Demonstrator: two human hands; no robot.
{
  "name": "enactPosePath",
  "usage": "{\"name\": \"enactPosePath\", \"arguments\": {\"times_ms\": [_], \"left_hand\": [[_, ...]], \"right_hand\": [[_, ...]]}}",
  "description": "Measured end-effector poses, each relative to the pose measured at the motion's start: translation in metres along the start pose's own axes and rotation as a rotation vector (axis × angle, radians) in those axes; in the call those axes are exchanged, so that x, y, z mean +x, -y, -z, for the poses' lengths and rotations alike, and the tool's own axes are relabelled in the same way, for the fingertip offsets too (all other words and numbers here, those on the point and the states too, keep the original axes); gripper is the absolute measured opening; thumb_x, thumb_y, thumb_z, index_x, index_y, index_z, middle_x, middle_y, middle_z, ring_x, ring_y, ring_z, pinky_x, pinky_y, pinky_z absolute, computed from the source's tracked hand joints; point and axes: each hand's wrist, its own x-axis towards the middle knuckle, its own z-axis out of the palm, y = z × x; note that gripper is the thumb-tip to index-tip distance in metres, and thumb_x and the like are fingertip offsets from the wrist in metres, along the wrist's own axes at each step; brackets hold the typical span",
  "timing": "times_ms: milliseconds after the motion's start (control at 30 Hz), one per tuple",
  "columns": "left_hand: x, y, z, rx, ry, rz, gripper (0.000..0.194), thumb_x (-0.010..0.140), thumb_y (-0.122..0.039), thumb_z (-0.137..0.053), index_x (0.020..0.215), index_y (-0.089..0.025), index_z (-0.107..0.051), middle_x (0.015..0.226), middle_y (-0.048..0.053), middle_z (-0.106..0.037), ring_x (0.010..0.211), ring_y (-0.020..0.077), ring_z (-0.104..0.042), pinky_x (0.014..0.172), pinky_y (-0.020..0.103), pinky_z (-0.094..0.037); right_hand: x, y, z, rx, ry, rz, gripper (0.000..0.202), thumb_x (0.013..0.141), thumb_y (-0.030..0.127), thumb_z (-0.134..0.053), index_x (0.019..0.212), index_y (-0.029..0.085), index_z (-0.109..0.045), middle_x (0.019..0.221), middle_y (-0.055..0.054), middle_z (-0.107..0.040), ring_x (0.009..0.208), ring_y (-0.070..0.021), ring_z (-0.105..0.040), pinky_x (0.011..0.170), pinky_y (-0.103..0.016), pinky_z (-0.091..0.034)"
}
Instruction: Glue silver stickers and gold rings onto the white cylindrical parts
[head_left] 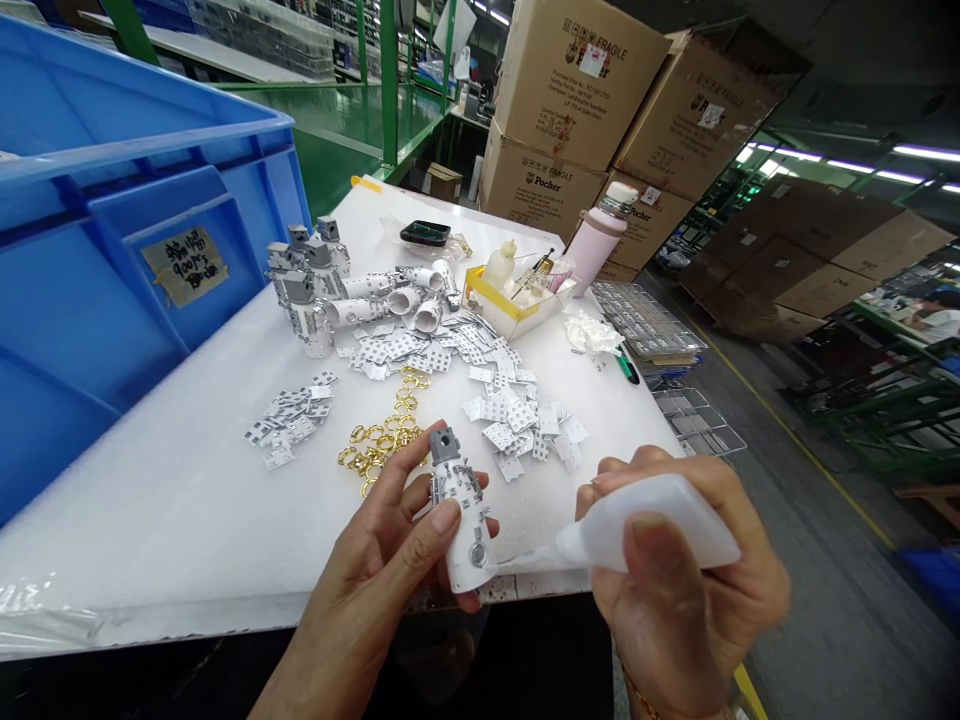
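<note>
My left hand (pixel 390 560) is closed around a white model cylinder (pixel 461 510) with grey raised details and a grey block on its top end. The part leans slightly, its wide white end toward me. In my right hand (pixel 697 600) is a white squeeze bottle (pixel 667 520), thumb and fingers pressed on its sides. The bottle's thin nozzle (pixel 525 560) reaches left to the lower edge of the cylinder; whether it touches, I cannot tell. Just beyond my left hand lies a heap of gold rings (pixel 382 440). White flat pieces with grey squares (pixel 517 420) are scattered past the cylinder.
Finished-looking cylinders (pixel 307 290) stand and lie near a blue crate (pixel 150 230) at left. More flat pieces (pixel 292 415) lie left of the rings. Farther back are a phone (pixel 425 233), a yellow-edged tray (pixel 499 312), a pink bottle (pixel 600 240), crumpled tissue (pixel 592 332) and stacked cartons (pixel 555 120).
</note>
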Motion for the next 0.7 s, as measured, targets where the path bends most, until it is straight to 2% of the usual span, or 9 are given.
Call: {"name": "enactPosePath", "arguments": {"times_ms": [200, 333, 433, 533, 600, 700], "left_hand": [[0.0, 0.0, 0.0, 0.042, 0.013, -0.015, 0.07, 0.091, -0.046, -0.062, 0.151, -0.03, -0.029, 0.087, 0.003, -0.071, 0.059, 0.0152, -0.059, 0.059, 0.028, -0.051], [0.002, 0.0, -0.001, 0.031, 0.003, -0.019, 0.07, 0.091, -0.044, -0.063, 0.151, -0.029, -0.029, 0.094, 0.005, -0.073, 0.059, 0.0151, -0.06, 0.059, 0.028, -0.052], [0.003, 0.0, -0.001, 0.028, 0.001, -0.02, 0.072, 0.09, -0.044, -0.064, 0.151, -0.029, -0.029, 0.096, 0.005, -0.074, 0.06, 0.0152, -0.061, 0.058, 0.028, -0.052], [0.001, 0.001, 0.001, 0.022, -0.004, -0.018, 0.073, 0.089, -0.045, -0.065, 0.151, -0.031, -0.03, 0.094, 0.004, -0.074, 0.059, 0.0151, -0.061, 0.058, 0.028, -0.051], [0.0, 0.002, 0.003, 0.034, -0.034, 0.004, 0.072, 0.089, -0.046, -0.065, 0.151, -0.032, -0.03, 0.097, 0.004, -0.075, 0.059, 0.0151, -0.063, 0.06, 0.029, -0.051], [-0.002, 0.0, 0.003, 0.039, -0.068, 0.048, 0.072, 0.088, -0.047, -0.065, 0.151, -0.034, -0.031, 0.109, 0.005, -0.074, 0.062, 0.0157, -0.064, 0.061, 0.03, -0.052]], "right_hand": [[0.0, 0.002, 0.0, 0.01, 0.022, -0.044, 0.013, 0.089, 0.032, -0.068, 0.086, 0.02, -0.067, 0.072, -0.002, -0.055, 0.064, -0.017, -0.054, 0.052, -0.031, -0.046], [0.0, -0.001, 0.001, 0.045, 0.041, -0.006, 0.008, 0.09, 0.027, -0.067, 0.089, 0.019, -0.069, 0.074, -0.002, -0.058, 0.067, -0.016, -0.054, 0.052, -0.028, -0.046], [-0.001, -0.003, 0.0, 0.078, 0.023, -0.027, 0.012, 0.089, 0.031, -0.069, 0.085, 0.019, -0.07, 0.07, -0.001, -0.056, 0.068, -0.016, -0.055, 0.055, -0.028, -0.047], [0.006, -0.004, 0.0, 0.189, -0.088, -0.132, 0.022, 0.086, 0.039, -0.073, 0.08, 0.018, -0.07, 0.07, 0.0, -0.056, 0.063, -0.0141, -0.055, 0.053, -0.025, -0.045], [0.016, -0.008, 0.006, 0.324, -0.184, -0.243, 0.026, 0.086, 0.042, -0.071, 0.078, 0.017, -0.07, 0.064, 0.002, -0.05, 0.053, -0.01, -0.047, 0.046, -0.022, -0.039], [0.032, -0.023, 0.028, 0.519, -0.18, -0.534, 0.028, 0.082, 0.045, -0.072, 0.079, 0.016, -0.069, 0.056, 0.006, -0.038, 0.048, -0.0074, -0.033, 0.04, -0.017, -0.03]]}}
